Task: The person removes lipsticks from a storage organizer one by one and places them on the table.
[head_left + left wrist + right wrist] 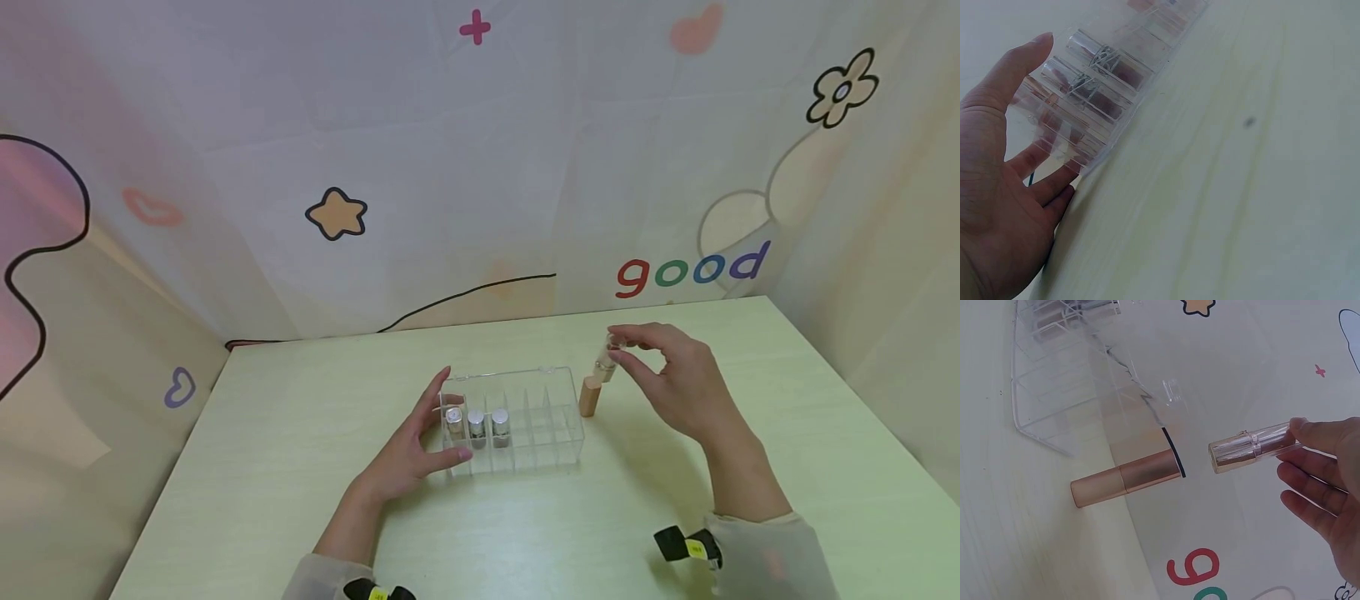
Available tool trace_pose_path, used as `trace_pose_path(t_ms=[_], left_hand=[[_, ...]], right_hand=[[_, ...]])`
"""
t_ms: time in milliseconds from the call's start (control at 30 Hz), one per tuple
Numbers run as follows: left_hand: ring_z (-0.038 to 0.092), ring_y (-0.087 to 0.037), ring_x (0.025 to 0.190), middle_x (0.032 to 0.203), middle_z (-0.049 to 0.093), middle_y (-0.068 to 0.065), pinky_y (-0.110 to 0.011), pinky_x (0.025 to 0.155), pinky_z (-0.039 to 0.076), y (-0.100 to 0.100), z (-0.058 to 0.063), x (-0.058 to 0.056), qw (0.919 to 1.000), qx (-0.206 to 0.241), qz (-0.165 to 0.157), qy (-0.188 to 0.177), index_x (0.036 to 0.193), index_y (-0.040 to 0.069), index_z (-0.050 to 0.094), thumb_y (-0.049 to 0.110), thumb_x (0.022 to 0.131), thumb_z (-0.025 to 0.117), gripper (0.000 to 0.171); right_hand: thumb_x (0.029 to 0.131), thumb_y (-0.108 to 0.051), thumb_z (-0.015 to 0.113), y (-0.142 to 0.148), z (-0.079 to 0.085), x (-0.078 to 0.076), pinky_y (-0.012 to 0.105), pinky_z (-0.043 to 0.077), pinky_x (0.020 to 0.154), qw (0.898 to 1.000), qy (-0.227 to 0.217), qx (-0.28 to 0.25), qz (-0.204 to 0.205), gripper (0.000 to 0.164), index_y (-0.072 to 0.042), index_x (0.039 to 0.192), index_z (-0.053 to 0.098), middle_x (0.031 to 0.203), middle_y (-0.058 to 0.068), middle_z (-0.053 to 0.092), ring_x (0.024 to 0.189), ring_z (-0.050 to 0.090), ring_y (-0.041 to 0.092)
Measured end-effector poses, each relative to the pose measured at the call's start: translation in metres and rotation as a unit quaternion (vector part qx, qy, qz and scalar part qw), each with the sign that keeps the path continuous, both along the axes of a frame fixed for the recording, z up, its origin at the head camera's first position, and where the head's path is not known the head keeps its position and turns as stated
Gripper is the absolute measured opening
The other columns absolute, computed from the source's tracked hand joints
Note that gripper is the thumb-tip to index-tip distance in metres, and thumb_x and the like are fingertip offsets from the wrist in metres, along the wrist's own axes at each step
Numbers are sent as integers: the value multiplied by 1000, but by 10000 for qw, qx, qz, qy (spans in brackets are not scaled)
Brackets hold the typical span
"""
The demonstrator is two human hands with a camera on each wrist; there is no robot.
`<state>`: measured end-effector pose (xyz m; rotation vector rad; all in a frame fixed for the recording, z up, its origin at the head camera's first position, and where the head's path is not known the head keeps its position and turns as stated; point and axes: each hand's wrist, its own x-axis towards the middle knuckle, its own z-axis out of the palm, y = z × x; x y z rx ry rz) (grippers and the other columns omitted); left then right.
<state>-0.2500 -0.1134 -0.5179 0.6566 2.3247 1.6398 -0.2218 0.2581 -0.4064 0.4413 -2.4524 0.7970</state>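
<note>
Steadiness was seemingly lent to the divided organizer by the left hand gripping its end, while a lipstick tube was pinched in the right hand.

A pale green, faintly grained surface carries a clear divided box, standing near the middle with its long side running left to right. Just beside the box's right end, a copper-coloured tube stands upright on the surface.
</note>
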Motion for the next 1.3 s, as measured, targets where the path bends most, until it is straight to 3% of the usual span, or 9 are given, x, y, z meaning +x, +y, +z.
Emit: trace_pose_path(t_ms=[267,567,767,1300], left_hand=[[42,-29,150,153,49,5,-67,124,19,0,1,0,10000,3,-6,-11,160,56,10,28,87,86,110],[41,-29,150,153,49,3,-65,125,19,1,2,0,10000,47,17,-42,161,54,10,25,86,87,112],[42,-28,150,153,50,3,-64,125,18,1,1,0,10000,42,28,-51,160,57,11,24,85,87,112],[43,-26,149,153,50,5,-64,125,17,1,2,0,9999,68,16,-77,162,53,10,25,86,87,112]], right_hand=[[94,-10,76,5,-1,0,33,52,86,9999,-41,47,-78,36,-12,130,71,111,4,77,105,69,24],[96,-11,74,10,-2,-1,43,53,83,9995,-282,48,-96,35,-11,130,71,113,6,77,106,69,27],[97,-14,73,12,-3,-2,42,52,81,9986,-501,-4,-145,35,-12,131,70,114,6,76,107,69,27],[97,-14,73,14,-6,-4,47,52,86,9959,-888,24,-188,34,-12,131,70,117,9,76,111,69,32]])
